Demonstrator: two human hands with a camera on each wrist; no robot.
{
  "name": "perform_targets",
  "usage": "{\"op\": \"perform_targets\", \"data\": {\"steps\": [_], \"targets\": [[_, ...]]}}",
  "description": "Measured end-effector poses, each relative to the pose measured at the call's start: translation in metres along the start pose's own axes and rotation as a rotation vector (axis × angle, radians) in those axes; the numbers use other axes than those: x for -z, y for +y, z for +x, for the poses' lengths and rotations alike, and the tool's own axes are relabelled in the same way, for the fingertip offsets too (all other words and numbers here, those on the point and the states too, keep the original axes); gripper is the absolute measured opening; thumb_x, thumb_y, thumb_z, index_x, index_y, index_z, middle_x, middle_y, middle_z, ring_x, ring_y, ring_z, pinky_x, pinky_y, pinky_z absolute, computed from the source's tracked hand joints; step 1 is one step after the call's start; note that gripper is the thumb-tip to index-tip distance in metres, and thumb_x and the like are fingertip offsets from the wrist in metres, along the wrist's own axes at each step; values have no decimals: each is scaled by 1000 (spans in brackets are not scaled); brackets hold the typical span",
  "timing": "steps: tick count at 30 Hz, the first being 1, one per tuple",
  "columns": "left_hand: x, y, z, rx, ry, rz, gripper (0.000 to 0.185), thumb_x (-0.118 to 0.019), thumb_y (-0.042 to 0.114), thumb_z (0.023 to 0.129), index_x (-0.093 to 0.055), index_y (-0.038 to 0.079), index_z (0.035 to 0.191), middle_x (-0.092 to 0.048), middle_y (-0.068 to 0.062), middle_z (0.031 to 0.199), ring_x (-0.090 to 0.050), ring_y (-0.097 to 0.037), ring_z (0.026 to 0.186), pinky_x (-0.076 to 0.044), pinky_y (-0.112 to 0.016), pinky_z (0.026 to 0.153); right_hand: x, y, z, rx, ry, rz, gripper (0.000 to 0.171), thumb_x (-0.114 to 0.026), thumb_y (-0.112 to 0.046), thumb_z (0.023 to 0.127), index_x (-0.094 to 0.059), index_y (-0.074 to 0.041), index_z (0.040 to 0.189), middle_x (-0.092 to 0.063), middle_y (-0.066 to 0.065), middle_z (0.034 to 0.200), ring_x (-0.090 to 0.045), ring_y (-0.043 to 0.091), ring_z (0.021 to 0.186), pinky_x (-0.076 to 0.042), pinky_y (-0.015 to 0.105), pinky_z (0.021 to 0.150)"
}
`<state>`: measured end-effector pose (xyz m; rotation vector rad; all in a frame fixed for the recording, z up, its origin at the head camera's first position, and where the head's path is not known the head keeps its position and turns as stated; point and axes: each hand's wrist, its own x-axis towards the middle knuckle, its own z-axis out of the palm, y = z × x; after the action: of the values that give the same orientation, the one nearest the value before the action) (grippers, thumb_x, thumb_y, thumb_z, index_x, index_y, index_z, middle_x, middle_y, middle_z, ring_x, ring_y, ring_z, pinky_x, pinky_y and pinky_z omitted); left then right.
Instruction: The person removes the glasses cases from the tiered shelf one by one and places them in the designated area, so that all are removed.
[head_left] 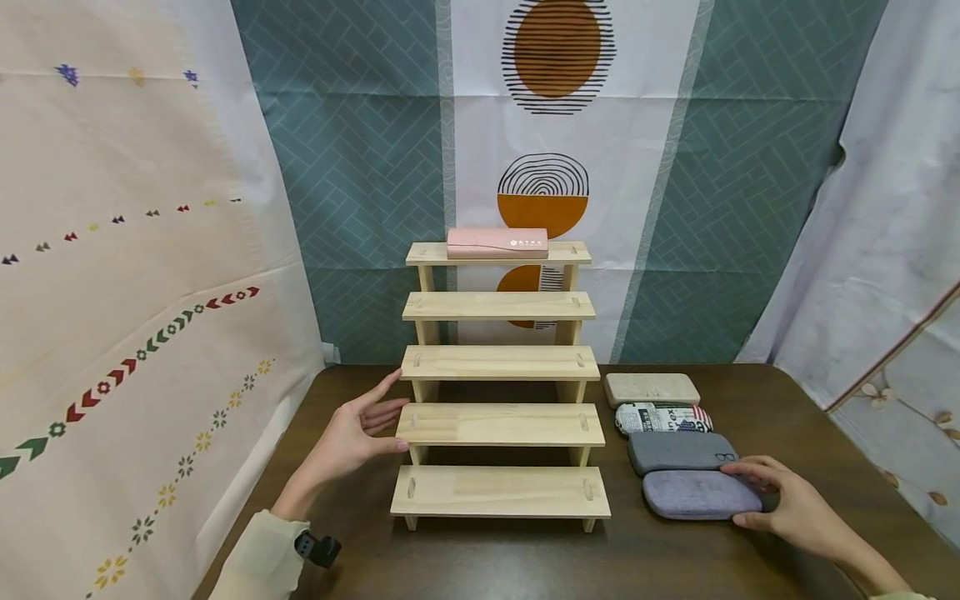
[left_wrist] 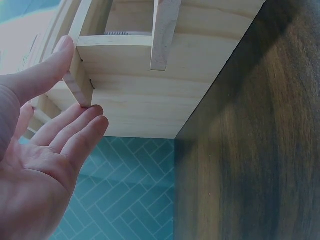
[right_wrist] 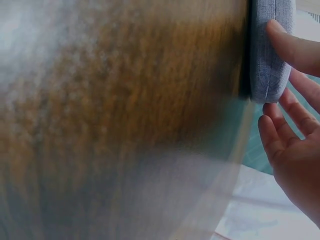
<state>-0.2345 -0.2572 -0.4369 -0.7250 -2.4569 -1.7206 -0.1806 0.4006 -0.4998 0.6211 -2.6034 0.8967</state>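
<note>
A five-step wooden display stand (head_left: 500,425) stands in the middle of the table, with a pink glasses case (head_left: 498,243) on its top step. At the stand's left side my left hand (head_left: 347,437) touches the end of the second-lowest step, its fingers fairly straight and the thumb apart from them. My right hand (head_left: 798,504) grips the right end of a purple fabric glasses case (head_left: 693,495), thumb at the near side and fingers at the far side. That case (right_wrist: 267,60) shows its rounded end and seam in the right wrist view.
Behind the purple case lie a grey-blue glasses case (head_left: 675,452), a printed case (head_left: 652,417) and a beige case (head_left: 652,389), in a column right of the stand. The dark wooden table (head_left: 495,567) is bordered by patterned cloths (head_left: 352,208) at the back and sides.
</note>
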Motion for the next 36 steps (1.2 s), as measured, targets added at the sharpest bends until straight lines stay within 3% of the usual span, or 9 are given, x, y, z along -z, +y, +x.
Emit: {"op": "perform_targets", "data": {"steps": [8,15,19,27,33,36], "targets": [[0,-1,0,-3,-1,-1,109,-93,1,77,-36,24,166,-54,-25,149,-57,-40,134,-50,-53,106,3,-1,1,1,-7,2,64,-103,-12,61,-76,-11,119,-63,-5,119,-58,1,100,-48,16,75],[0,-1,1,-4,-7,-19,109,-93,0,77,-36,23,167,-55,-26,148,-57,-40,135,-48,-56,107,13,-19,15,0,12,-14,60,-101,-13,67,-75,-11,121,-64,-3,120,-62,4,100,-44,10,80],[1,0,0,-2,0,-10,109,-94,0,77,-36,24,166,-56,-25,148,-58,-39,134,-50,-51,106,20,-38,37,23,10,-19,57,-98,-13,73,-75,-14,125,-64,-3,122,-61,4,101,-45,12,82],[0,-2,-1,-2,-5,-13,109,-93,0,77,-36,23,166,-55,-25,149,-57,-40,135,-49,-53,107,28,-79,92,29,7,-2,45,-91,-20,86,-74,-21,128,-68,-1,123,-58,-3,106,-44,12,86],[0,0,0,-10,-6,-13,109,-93,0,77,-36,24,166,-55,-24,149,-57,-40,135,-50,-49,107,28,-111,132,3,-4,36,43,-85,-26,93,-71,-21,133,-64,0,133,-57,12,114,-46,19,89],[0,0,0,-8,-7,-13,108,-93,0,77,-36,24,167,-54,-24,150,-57,-39,135,-51,-46,107,26,-126,151,-16,-22,65,45,-83,-29,95,-69,-19,136,-60,4,138,-56,22,119,-48,35,95]]}}
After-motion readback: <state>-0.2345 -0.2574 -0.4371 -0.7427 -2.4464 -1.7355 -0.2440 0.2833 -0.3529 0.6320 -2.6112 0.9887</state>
